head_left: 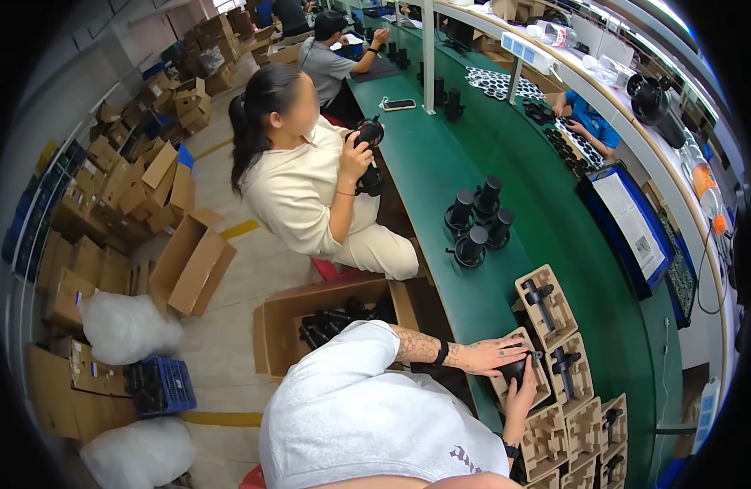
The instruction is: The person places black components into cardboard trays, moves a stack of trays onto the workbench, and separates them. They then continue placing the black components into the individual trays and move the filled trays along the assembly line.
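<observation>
A black part (514, 371) is set in a moulded tray (543, 389) on the green table (472, 303). It is covered by the left hand (494, 355), its grip spread wide; it is touched by the right hand (519, 398), whose grip cannot be told. More trays (545, 440) are placed alongside.

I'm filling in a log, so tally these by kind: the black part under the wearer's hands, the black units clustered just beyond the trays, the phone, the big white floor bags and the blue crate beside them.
Part: 1
Units: 4
Phone: 1
Bags: 2
Crate: 1
Total: 9
</observation>
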`<act>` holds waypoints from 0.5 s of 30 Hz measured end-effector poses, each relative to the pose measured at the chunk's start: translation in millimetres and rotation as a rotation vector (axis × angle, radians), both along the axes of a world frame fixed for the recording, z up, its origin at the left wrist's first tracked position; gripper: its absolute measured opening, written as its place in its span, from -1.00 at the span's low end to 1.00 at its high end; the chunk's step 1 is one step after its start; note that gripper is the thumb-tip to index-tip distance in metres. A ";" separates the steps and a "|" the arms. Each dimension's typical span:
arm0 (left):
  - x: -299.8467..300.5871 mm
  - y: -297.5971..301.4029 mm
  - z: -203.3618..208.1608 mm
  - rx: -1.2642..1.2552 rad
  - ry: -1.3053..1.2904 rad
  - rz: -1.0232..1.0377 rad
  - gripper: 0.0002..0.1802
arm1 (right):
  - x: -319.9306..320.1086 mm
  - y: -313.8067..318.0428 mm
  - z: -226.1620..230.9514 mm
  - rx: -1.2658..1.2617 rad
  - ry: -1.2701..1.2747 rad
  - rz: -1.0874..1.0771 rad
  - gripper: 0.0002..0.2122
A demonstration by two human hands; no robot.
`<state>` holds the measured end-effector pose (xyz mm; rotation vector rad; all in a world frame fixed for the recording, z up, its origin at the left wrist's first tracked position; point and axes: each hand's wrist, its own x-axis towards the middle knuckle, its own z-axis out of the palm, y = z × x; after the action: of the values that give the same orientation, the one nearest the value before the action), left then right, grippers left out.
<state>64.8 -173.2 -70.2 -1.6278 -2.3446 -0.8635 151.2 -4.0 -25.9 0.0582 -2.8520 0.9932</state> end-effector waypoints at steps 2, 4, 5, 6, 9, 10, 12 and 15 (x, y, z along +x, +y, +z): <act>-6.3 9.0 5.5 -0.103 -0.107 -0.048 -0.10 | 3.8 -4.3 9.6 0.091 0.048 -0.016 -0.41; -12.7 11.7 15.1 -0.211 -0.345 -0.096 -0.13 | -1.0 7.8 -0.2 0.032 -0.010 -0.035 -0.41; -7.6 10.3 4.1 -0.209 -0.348 -0.103 -0.13 | -1.7 13.8 -8.9 -0.024 -0.057 -0.083 -0.41; -2.9 13.3 -14.6 -0.083 -0.116 -0.058 -0.17 | -3.5 18.3 -14.3 -0.036 -0.007 -0.079 -0.45; 3.0 14.0 -22.5 0.018 0.098 -0.002 -0.20 | -3.2 22.3 -24.0 0.159 0.009 0.056 -0.62; 0.6 11.9 -16.6 0.045 0.128 0.037 -0.27 | -1.5 17.1 -18.1 0.103 0.009 0.051 -0.63; -12.0 13.0 13.9 0.019 0.228 0.086 -0.48 | 2.5 3.9 1.3 0.005 0.042 -0.007 -0.65; -76.6 -9.1 86.6 0.174 0.206 0.487 -0.60 | 16.6 2.2 28.1 -0.218 0.085 -0.181 -0.69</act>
<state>-11.7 -182.3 16.5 -0.9610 -2.2921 -0.7282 167.8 -1.8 2.2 -0.1709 -2.6005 1.2218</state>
